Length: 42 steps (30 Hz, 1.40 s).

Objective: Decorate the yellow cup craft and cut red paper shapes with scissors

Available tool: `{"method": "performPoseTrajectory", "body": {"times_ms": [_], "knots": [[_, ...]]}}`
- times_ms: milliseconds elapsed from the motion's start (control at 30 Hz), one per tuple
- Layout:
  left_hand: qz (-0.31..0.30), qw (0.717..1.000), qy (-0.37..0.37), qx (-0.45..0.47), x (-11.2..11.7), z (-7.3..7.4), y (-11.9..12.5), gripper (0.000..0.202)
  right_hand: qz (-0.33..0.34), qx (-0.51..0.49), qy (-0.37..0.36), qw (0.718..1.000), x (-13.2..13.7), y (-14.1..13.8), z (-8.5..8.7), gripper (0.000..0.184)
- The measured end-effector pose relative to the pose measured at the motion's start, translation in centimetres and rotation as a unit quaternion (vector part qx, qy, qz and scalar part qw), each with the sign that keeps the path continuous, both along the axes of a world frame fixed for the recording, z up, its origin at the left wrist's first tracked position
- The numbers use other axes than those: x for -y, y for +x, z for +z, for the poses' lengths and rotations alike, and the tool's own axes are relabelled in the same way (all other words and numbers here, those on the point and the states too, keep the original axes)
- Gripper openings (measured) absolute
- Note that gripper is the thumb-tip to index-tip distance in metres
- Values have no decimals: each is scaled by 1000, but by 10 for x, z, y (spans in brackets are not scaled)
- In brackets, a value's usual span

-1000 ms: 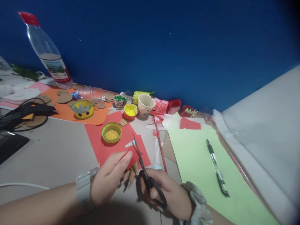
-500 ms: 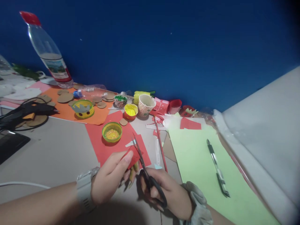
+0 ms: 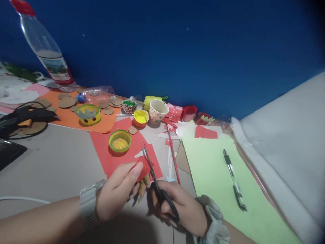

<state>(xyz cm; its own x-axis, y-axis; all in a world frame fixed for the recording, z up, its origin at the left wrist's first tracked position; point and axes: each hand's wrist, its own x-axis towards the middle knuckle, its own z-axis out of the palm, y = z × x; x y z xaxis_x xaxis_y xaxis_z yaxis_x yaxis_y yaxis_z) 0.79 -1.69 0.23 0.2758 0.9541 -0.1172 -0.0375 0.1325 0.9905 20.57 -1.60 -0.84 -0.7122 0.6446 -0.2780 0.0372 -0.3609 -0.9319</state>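
My left hand (image 3: pixel 119 186) pinches a small piece of red paper (image 3: pixel 142 168) between thumb and fingers. In my right hand (image 3: pixel 175 200) are black-handled scissors (image 3: pixel 152 171), fingers through the loops. The blades lie at the right edge of the paper piece, tips pointing up and away, parted only slightly. Beneath and beyond lies a larger sheet of red paper (image 3: pixel 101 144), with a small pale scrap (image 3: pixel 138 154) near the blade tips. A yellow-green bowl (image 3: pixel 120 149) stands on that sheet, ahead of my left hand.
Green paper (image 3: pixel 208 169) with a pen (image 3: pixel 235 179) lies at right. Behind stand a patterned cup (image 3: pixel 154 118), a small yellow-filled cup (image 3: pixel 141 123) and a crown-trimmed yellow bowl (image 3: pixel 88 121). At left are a glue gun (image 3: pixel 33 115) and a tall bottle (image 3: pixel 50 64). A blue wall (image 3: pixel 177 51) closes the back.
The whole view has shifted slightly, so the things on the table sit a little higher and further left. Both hands keep nearly the same pose, with the scissors still at the red paper.
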Motion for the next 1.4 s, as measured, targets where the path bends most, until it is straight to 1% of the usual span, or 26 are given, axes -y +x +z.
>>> {"method": "performPoseTrajectory", "body": {"times_ms": [167,367,500,600,667,733,800,933,1033,1167,1300,1400], "knots": [[-2,1000,-1,-4,0,3,0,50,2,12,-2,1000,0,-1,1,57],[-4,1000,-7,-4,-2,2,1,48,1,4,-11,1000,1,-2,0,54],[-2,1000,0,-8,-2,4,0,51,1,-16,-10,1000,0,-5,5,58],[10,1000,-3,-1,-1,6,1,53,5,-10,4,1000,-1,-6,12,62],[29,1000,-10,4,-2,7,2,54,9,-4,9,1000,-1,-7,14,62],[48,999,-20,1,-3,8,3,54,0,-7,3,1000,0,-7,14,62],[50,998,-23,-8,-4,9,4,54,-19,-15,-1,1000,1,-7,11,62],[15,999,-10,-34,-6,9,3,54,-69,-45,-5,997,3,-7,1,56],[-34,998,-15,-53,-5,7,2,53,-105,-58,-14,993,3,-8,-3,49],[-106,991,-26,-71,-5,8,2,48,-165,-60,-16,984,-2,-10,2,42],[-149,982,-17,-112,-8,9,3,43,-220,-48,3,974,-7,-10,11,39],[-167,976,-21,-139,-10,10,3,41,-231,-42,1,972,-9,-10,15,38]]}}
